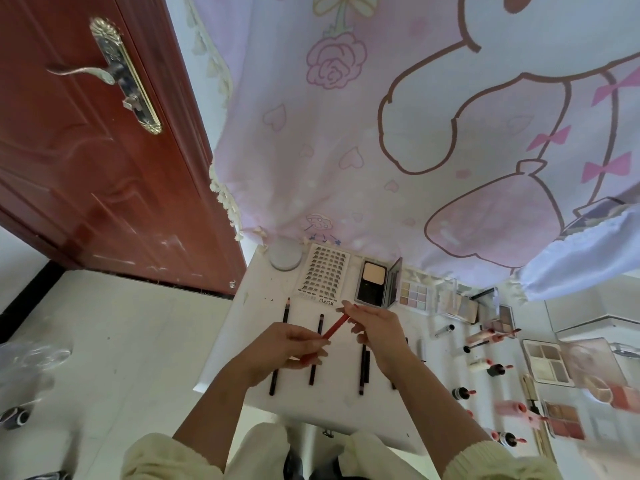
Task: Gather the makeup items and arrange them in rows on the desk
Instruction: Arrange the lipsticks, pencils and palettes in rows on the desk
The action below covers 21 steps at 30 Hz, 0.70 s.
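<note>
Head view: a red pencil (335,328) is held above the white tabletop (239,341) at the middle of the frame, slanting from upper right down to lower left. Its lower end is gripped by the left hand (284,353), whose fingers (306,337) are curled round it. Its upper end is pinched by the right hand (379,329) between thumb and fingertips.

Several dark pencils (313,374) are laid lengthwise, side by side, in a row on the tabletop beneath the hands. They are partly hidden by the hands and forearms, and two of them lie touching just left of the right wrist.

Along the far edge of the tabletop another row is seen. A round white case (285,259) is followed to the right by a lash card (323,277), an open powder compact (372,282) with its lid raised, and a pastel eyeshadow palette (414,294).

Further palettes (547,362) and lip tubes (485,336) are scattered toward the right of the frame. They are too blurred for detail to be told.

A pink printed curtain (381,133) is hung behind the tabletop, and a red-brown door (69,168) fills the upper left of the frame.
</note>
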Available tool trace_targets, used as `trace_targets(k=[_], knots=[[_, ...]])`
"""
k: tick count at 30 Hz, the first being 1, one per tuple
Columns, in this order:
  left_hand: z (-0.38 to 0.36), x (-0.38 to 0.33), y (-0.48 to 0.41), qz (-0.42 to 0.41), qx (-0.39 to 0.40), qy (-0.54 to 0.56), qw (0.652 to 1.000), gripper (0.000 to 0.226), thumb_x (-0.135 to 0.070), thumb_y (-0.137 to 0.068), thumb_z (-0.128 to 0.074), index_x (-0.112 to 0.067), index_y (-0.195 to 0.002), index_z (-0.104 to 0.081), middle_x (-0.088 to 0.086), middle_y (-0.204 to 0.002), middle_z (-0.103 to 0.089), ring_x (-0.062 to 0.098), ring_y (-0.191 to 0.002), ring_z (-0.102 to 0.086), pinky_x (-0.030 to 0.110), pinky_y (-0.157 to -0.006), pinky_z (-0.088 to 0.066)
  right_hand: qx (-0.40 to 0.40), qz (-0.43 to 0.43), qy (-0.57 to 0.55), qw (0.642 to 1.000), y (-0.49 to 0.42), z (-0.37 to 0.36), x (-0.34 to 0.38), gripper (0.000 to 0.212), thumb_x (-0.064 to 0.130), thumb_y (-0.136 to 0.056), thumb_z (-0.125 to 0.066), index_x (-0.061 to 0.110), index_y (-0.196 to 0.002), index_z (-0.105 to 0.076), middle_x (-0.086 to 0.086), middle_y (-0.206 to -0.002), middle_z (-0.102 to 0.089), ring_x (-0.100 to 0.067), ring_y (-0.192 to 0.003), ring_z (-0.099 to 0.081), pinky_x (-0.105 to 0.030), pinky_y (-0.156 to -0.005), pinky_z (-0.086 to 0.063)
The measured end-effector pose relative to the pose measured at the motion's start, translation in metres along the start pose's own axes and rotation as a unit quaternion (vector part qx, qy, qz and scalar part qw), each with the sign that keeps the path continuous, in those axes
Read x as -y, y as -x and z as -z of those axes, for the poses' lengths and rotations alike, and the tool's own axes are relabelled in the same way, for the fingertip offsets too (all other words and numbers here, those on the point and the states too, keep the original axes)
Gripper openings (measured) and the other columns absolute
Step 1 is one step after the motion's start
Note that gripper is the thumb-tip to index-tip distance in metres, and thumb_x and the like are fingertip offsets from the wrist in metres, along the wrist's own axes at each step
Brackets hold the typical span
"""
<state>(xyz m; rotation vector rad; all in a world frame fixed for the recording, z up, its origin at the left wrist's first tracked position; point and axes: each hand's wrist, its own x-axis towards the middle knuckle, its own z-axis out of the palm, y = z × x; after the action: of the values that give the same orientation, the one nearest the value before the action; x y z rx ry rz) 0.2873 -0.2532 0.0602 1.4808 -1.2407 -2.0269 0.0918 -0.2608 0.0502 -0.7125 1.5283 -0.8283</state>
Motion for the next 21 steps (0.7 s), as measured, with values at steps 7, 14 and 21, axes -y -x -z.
trace_targets(k=[7,14,21], knots=[[-0.017,-0.007,-0.011,0.023,0.007,-0.065,0.998,0.038,-0.039,-0.101,-0.042,-0.017,-0.098,-0.073,-0.004,-0.066,-0.043,0.008,-0.061,-0.038,0.02,-0.064,-0.039,-0.032,-0.016,-0.032,0.999,0.012,0.007,-0.001,0.028,0.034,-0.09,-0.065,0.012,-0.082,-0.08,-0.003,-0.066,-0.057,-0.013,-0.061,-0.047,-0.024,-0.063,-0.045],[-0.031,-0.007,-0.015,0.019,0.002,-0.118,0.993,0.04,-0.046,-0.1,-0.038,-0.017,-0.085,-0.061,-0.006,-0.06,-0.038,0.007,-0.053,-0.032,0.018,-0.056,-0.033,-0.058,0.01,-0.035,0.998,0.017,0.013,-0.007,0.027,0.03,-0.093,-0.063,0.011,-0.081,-0.079,-0.004,-0.066,-0.06,-0.014,-0.064,-0.05,-0.023,-0.065,-0.047],[-0.031,-0.006,-0.012,0.018,0.007,-0.109,0.994,0.039,-0.046,-0.1,-0.04,-0.017,-0.084,-0.061,-0.007,-0.056,-0.035,0.007,-0.051,-0.03,0.018,-0.054,-0.031,-0.054,0.02,-0.049,0.997,0.022,0.012,-0.01,0.028,0.027,-0.094,-0.06,0.01,-0.081,-0.078,-0.002,-0.062,-0.06,-0.012,-0.062,-0.052,-0.021,-0.064,-0.049]])
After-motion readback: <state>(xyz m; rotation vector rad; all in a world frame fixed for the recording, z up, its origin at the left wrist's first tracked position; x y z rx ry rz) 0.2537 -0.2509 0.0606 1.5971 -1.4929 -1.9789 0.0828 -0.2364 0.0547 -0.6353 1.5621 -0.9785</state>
